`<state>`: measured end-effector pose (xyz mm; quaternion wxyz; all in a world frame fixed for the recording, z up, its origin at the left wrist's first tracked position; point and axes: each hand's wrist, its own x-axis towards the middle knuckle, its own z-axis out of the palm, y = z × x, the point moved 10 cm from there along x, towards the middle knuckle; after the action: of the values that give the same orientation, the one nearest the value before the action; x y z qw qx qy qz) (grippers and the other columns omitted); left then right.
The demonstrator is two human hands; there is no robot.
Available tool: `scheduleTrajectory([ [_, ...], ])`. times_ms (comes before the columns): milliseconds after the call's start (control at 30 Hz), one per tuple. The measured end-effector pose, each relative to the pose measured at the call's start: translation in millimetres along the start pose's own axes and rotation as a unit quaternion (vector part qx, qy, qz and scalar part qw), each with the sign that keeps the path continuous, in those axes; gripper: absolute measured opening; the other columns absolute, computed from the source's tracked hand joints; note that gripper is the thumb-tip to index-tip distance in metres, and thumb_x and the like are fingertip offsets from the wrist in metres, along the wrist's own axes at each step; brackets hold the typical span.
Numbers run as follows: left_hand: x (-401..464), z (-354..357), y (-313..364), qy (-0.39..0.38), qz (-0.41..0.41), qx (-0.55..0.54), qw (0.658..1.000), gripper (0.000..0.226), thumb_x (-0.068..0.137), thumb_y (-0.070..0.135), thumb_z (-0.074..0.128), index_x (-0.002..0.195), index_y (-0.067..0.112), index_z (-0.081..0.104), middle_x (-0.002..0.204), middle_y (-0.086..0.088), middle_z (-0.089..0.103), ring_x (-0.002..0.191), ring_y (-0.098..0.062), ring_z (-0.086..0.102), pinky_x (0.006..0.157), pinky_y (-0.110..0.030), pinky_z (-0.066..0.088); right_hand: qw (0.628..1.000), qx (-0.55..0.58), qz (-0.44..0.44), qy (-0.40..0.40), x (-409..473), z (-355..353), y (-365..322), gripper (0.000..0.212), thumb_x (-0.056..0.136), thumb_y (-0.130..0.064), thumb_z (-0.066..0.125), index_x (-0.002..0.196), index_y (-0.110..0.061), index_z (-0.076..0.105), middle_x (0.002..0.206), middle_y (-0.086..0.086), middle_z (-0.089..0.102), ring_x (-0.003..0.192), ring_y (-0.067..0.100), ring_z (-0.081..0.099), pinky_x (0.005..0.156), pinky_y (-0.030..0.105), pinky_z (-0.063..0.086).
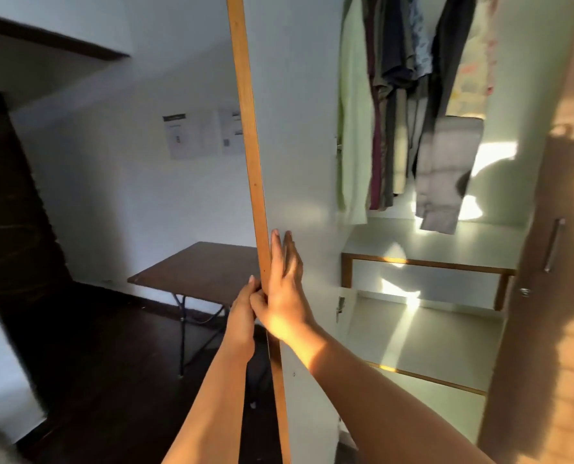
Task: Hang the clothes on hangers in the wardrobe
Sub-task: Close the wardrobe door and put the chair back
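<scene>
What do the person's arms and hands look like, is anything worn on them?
Both forearms are bare: no sleeves show as far as the picture reaches. The left hand and right hand wear no gloves, and no watch, bracelet or ring can be seen. Sunlight falls across the right forearm.

I saw printed sheets (192,135) on the far wall to my left, their text too blurred to read.
</scene>
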<state>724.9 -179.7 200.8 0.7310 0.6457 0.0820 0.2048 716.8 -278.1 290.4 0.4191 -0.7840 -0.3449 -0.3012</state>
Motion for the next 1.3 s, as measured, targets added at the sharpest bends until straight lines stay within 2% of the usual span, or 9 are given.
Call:
scheduleTrajectory([
  [67,-5.9,39.8,-0.4,-0.024,0.04,0.046,0.998,0.034,0.105,0.027,0.034,0.09,0.022,0.065,0.085,-0.003,0.067,0.081,0.001,0.066,0.077,-0.019,0.05,0.998,0.015,0.035,0.041,-12.2,-21.8,16.3,0.094,0.092,-0.009,0.056,0.148,-0.042,-0.012,0.159,-0.006,0.0,0.147,0.009,0.008,0.118,0.03,0.025],
  [133,-6.2,79.9,-12.5,-0.022,0.058,0.068,0.996,0.023,0.104,0.013,0.035,0.094,0.018,0.055,0.084,0.004,0.057,0.086,-0.004,0.06,0.071,-0.008,0.047,0.977,-0.072,0.13,0.15,-29.3,-60.9,49.3,0.077,0.092,0.0,0.05,0.153,-0.021,0.008,0.157,0.006,0.019,0.141,0.015,0.025,0.119,0.037,0.022],
  [233,-6.6,124.3,-31.4,0.02,0.09,0.096,0.991,0.009,0.096,0.027,0.048,0.092,0.022,0.053,0.082,0.002,0.057,0.081,-0.02,0.061,0.079,-0.038,0.055,0.993,0.076,0.061,0.062,-38.1,-98.9,70.4,0.072,0.086,-0.018,0.062,0.147,-0.028,0.025,0.136,0.004,0.049,0.117,0.018,0.055,0.101,0.036,0.045],
  [400,-40.7,223.3,-30.4,-0.051,0.2,0.104,0.973,0.059,0.09,0.07,0.029,0.118,0.019,0.041,0.103,0.005,0.059,0.09,-0.006,0.061,0.073,-0.029,0.054,0.994,-0.065,0.063,0.061,-68.2,-179.5,148.4,0.06,0.091,-0.055,0.048,0.138,-0.025,0.028,0.107,-0.007,0.056,0.088,0.003,0.057,0.074,0.025,0.049],
  [500,-57.3,284.5,-29.4,-0.09,0.329,0.19,0.921,0.049,0.098,0.041,0.047,0.14,0.022,0.03,0.131,0.005,0.042,0.115,0.002,0.047,0.092,-0.023,0.048,0.979,-0.154,0.079,0.108,-84.1,-231.0,192.2,0.057,0.095,-0.051,0.041,0.142,-0.021,0.031,0.109,-0.004,0.052,0.089,0.008,0.054,0.074,0.032,0.05],
  [667,-57.5,399.1,-68.5,-0.176,0.455,0.389,0.782,0.065,0.092,0.034,0.059,0.149,0.017,0.032,0.141,-0.011,0.039,0.117,-0.025,0.05,0.088,-0.038,0.05,0.943,-0.24,0.136,0.188,-88.3,-315.0,285.4,0.064,0.093,-0.057,0.045,0.146,-0.025,0.031,0.126,0.001,0.045,0.111,0.015,0.05,0.09,0.034,0.05],
  [900,13.2,535.8,-118.0,-0.173,0.364,0.429,0.808,0.092,0.077,0.028,0.077,0.152,0.02,0.025,0.15,-0.012,0.031,0.095,-0.019,0.055,0.062,-0.026,0.058,0.902,-0.081,0.335,0.26,-62.7,-394.7,461.0,0.091,0.07,-0.06,0.073,0.143,-0.025,0.03,0.139,-0.003,0.035,0.129,0.014,0.036,0.105,0.038,0.04],
  [1067,66.3,596.7,-145.3,-0.149,0.329,0.462,0.81,0.091,0.077,0.033,0.078,0.151,0.014,0.029,0.149,-0.019,0.033,0.082,-0.02,0.055,0.049,-0.024,0.056,0.91,-0.016,0.358,0.208,-20.3,-401.3,562.9,0.075,0.081,-0.054,0.066,0.141,-0.019,0.038,0.139,-0.001,0.041,0.129,0.016,0.041,0.108,0.037,0.037],
  [1300,112.4,635.2,-156.3,-0.115,0.304,0.446,0.834,0.1,0.08,0.035,0.074,0.154,0.021,0.009,0.152,-0.014,0.03,0.082,-0.022,0.055,0.051,-0.026,0.056,0.926,0.041,0.349,0.137,-1.8,-374.3,615.9,0.035,0.097,-0.044,0.046,0.111,-0.013,0.053,0.1,0.002,0.062,0.096,0.018,0.061,0.084,0.032,0.049],
])
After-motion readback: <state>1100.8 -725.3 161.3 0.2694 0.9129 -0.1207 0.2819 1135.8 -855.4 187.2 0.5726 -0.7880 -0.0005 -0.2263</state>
